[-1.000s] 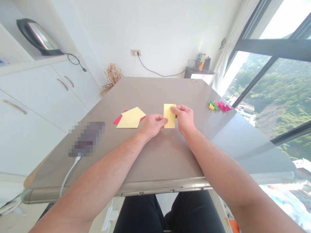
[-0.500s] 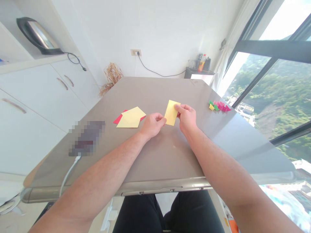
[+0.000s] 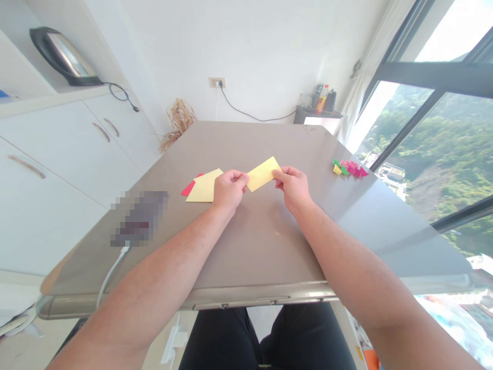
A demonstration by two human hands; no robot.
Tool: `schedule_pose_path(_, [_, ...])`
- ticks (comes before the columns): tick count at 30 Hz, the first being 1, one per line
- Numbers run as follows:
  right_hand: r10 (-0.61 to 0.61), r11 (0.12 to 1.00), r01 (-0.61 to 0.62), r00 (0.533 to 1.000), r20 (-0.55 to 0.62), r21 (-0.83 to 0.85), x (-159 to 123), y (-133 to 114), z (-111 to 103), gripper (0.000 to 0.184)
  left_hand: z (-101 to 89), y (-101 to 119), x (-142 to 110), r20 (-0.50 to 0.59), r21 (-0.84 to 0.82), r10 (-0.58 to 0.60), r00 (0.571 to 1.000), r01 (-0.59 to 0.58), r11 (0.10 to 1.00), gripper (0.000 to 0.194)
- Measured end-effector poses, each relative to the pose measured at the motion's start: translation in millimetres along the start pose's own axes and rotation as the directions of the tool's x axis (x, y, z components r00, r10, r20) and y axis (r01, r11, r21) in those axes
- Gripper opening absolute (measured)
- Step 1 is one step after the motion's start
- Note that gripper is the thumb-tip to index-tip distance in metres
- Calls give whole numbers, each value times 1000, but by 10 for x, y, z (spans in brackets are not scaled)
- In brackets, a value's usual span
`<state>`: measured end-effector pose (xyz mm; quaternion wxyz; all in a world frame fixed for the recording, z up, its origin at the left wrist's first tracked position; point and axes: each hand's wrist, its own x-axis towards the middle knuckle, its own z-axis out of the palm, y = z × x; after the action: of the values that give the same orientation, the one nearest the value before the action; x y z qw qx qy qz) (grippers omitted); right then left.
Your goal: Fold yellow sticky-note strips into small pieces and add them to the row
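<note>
Between my two hands is a folded piece of yellow paper, a narrow rectangle tilted with its right end higher. My left hand pinches its lower left end between thumb and fingers. At the right end my right hand grips it, thumb on top. Just left of my left hand, partly hidden behind it, a pale yellow sheet lies over a red sheet on the grey table.
Small folded paper pieces in pink, green and yellow sit near the table's right edge. A blurred-out dark device with a white cable lies at left. An electric kettle stands on the left cabinet; a window is at right.
The yellow paper has turned from upright to lying lengthwise between my hands. My left hand has shifted left and up, now covering part of the pale yellow sheet.
</note>
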<state>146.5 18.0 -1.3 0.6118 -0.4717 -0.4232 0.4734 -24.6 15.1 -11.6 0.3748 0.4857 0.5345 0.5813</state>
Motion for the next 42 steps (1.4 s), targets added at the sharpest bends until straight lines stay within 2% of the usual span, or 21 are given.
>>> schedule_pose_path(7, [12, 1000, -12, 998, 58, -5, -26, 48, 30, 17, -13, -19, 20, 36, -9, 100, 994, -99, 995, 14])
schedule_pose_path(9, [-17, 996, 24, 997, 77, -87, -23, 62, 25, 16, -42, -23, 35, 23, 97, 129, 991, -131, 987, 12])
schedule_pose_path(11, [-136, 959, 158, 985, 107, -235, -24, 78, 17, 34, -82, -20, 44, 53, 244, 204, 977, -211, 947, 11])
schedule_pose_path(13, [-299, 846, 352, 935, 190, -400, -33, 99, 10, 45, -117, -10, 43, 131, 359, 298, 946, -325, 875, 10])
schedule_pose_path(14, [-365, 773, 439, 898, 245, -457, -40, 111, 10, 43, -128, -4, 38, 176, 393, 340, 924, -382, 836, 9])
schedule_pose_path(17, [-452, 625, 592, 806, 382, -509, -66, 142, 21, 21, -135, 8, 18, 308, 438, 430, 849, -527, 728, 9])
schedule_pose_path(19, [-437, 599, 603, 797, 416, -526, -79, 150, 31, 8, -128, 9, 6, 367, 449, 464, 806, -590, 671, 10])
schedule_pose_path(23, [-412, 586, 563, 826, 385, -582, -98, 135, 43, 19, -120, 17, -6, 418, 447, 476, 774, -631, 633, 11])
schedule_pose_path(25, [-415, 579, 545, 837, 357, -606, -108, 124, 54, 19, -114, 31, -16, 424, 468, 466, 776, -629, 621, 12])
schedule_pose_path(28, [-387, 585, 497, 866, 317, -641, -120, 106, 82, 17, -91, 57, -38, 398, 528, 446, 801, -598, 603, 14])
schedule_pose_path(33, [-256, 666, 368, 930, 265, -649, -60, 38, 31, 14, -112, 98, -17, 355, 575, 382, 854, -521, 631, 13])
schedule_pose_path(36, [-215, 734, 259, 965, 147, -628, 53, -13, -116, 13, -232, 103, 94, 244, 599, 325, 914, -406, 690, 11])
schedule_pose_path(39, [-208, 812, 168, 978, -8, -560, 143, -44, -246, 17, -352, 75, 224, 165, 571, 256, 952, -304, 763, 7])
schedule_pose_path(40, [-208, 841, 162, 978, -31, -516, 151, -49, -263, 19, -371, 59, 252, 163, 546, 227, 960, -279, 790, 7])
schedule_pose_path(42, [-190, 886, 175, 982, 9, -430, 130, -50, -249, 23, -369, 28, 269, 183, 487, 205, 962, -270, 831, 8])
